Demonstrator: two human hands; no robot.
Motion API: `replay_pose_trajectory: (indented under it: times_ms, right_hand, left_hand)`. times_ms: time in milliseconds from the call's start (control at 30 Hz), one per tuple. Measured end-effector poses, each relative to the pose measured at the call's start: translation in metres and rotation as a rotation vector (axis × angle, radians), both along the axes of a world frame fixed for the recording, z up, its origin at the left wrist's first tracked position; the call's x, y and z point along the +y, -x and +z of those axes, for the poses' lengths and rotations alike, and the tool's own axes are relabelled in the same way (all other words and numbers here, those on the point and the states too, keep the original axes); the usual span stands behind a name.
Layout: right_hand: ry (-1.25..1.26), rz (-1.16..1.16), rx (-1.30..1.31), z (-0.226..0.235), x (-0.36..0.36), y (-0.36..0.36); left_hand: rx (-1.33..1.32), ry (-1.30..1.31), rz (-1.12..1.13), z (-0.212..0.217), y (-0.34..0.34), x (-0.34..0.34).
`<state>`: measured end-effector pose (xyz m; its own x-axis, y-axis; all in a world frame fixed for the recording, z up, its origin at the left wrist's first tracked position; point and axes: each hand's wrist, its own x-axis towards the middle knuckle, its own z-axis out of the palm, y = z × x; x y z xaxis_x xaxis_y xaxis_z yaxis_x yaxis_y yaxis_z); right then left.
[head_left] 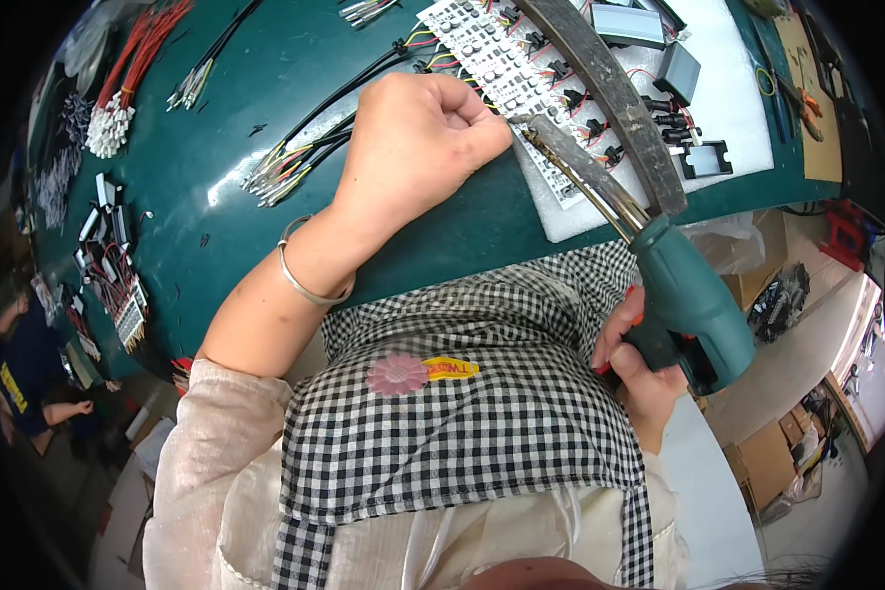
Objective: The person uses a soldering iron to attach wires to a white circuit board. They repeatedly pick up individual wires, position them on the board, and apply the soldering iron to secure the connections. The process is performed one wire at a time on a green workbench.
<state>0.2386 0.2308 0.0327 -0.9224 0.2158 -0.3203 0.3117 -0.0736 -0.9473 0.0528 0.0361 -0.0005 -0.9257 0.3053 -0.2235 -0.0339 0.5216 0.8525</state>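
My right hand point(641, 379) is wrapped round the handle of a green soldering gun point(693, 290). Its tip points up and left, reaching the near edge of a white circuit board panel point(501, 61). Beside that tip, my left hand point(418, 138) is closed in a pinch at the board's edge; what its fingers hold is hidden. Black cables point(310, 147) with bare coloured wire ends run behind my left hand. More black cables with red and yellow wires join the board further up. A dark curved metal bar point(615, 93) lies across the foam, next to the board.
White foam point(556, 218) lies under the board, with black-and-silver modules point(678, 71) on it. Red wire bundles point(133, 59) with white connectors and wired modules point(108, 231) are on the green table point(221, 261). Pliers point(809, 116) lie at the far right. Another person point(29, 364) is at left.
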Motion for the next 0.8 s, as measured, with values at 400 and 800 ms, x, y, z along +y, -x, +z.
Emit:
replay_pose_trajectory:
  times_ms: [400, 800]
  right_hand:
    - [-0.106, 0.028, -0.031, 0.004, -0.003, -0.005]
    - [-0.334, 0.198, -0.011, 0.001, 0.0, -0.008]
  left_hand:
    - [-0.008, 0.002, 0.004, 0.002, 0.0, 0.001]
    - [-0.002, -0.034, 0.006, -0.003, -0.002, 0.0]
